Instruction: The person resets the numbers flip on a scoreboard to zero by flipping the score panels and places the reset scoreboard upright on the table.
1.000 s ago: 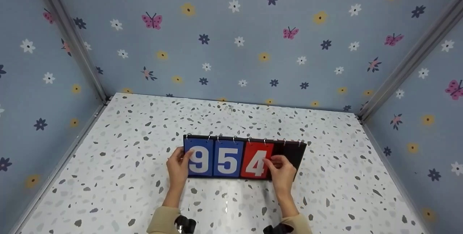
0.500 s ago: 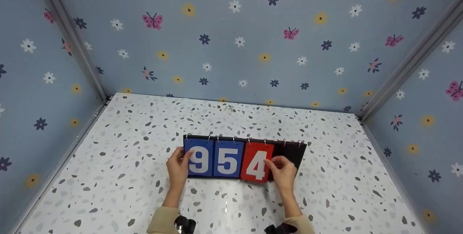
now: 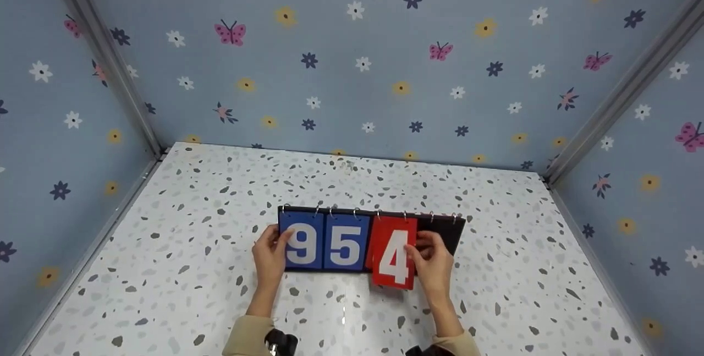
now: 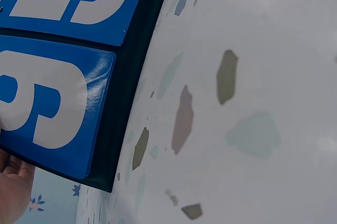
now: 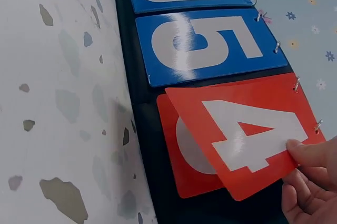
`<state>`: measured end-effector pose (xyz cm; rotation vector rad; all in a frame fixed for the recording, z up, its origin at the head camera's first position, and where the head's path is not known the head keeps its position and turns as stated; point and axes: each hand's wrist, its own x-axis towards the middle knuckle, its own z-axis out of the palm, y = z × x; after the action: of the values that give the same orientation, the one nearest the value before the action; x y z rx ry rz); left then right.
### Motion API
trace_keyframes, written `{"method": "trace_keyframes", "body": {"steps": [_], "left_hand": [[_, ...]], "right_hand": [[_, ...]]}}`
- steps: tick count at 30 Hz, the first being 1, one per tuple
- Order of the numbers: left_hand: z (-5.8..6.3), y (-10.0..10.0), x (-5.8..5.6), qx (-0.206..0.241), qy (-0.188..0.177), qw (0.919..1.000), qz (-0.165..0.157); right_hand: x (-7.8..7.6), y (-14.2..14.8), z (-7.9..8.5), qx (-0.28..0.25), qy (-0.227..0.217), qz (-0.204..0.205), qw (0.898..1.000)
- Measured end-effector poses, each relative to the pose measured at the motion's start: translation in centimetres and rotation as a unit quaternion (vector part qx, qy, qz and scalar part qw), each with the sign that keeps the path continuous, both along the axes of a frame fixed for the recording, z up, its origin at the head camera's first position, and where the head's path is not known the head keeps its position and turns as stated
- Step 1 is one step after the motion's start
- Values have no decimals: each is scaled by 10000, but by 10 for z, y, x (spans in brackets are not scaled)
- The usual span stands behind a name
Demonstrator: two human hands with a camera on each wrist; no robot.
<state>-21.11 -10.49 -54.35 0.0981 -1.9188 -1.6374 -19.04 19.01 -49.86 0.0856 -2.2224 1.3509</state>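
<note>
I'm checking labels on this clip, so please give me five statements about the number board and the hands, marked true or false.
1. The right hand pinches the red 4 card. True.
2. The left hand holds the right end of the board. False: it holds the left end, at the blue 9 card.
3. Another red card shows beneath the red 4 card. True.
4. The blue 9 card sits between the blue 5 card and the red 4 card. False: the blue 5 card is in the middle.
5. The wall behind is blue and patterned. True.

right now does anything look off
The red card with a white 4 slants across the red card beneath, its edge pinched by the right hand. The rightmost section of the black board shows no number card, unlike the others.
</note>
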Motion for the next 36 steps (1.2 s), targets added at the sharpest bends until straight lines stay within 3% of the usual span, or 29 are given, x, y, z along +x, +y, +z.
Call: {"method": "trace_keyframes", "body": {"steps": [6,11,15,18,21,29,36], "left_hand": [[-1,1,-1,-2,16,10000,17],[-1,1,-1,-56,91,9999,47],[0,0,0,-23,74,10000,21],[0,0,1,-49,67,10000,21],[1,1,1,-89,86,9999,36],[2,1,1,-86,168,9998,29],[2,0,1,-37,123,9999,-32]], "right_hand": [[5,2,9,-439,252,809,9954],[14,2,28,-1015,-172,1225,9871],[10,12,20,-1448,-377,1601,9757],[6,19,13,-1594,-270,1869,9690],[5,20,18,-1621,-144,1981,9666],[8,14,49,-934,460,1789,9783],[-2,13,61,-946,753,1869,9749]]}}
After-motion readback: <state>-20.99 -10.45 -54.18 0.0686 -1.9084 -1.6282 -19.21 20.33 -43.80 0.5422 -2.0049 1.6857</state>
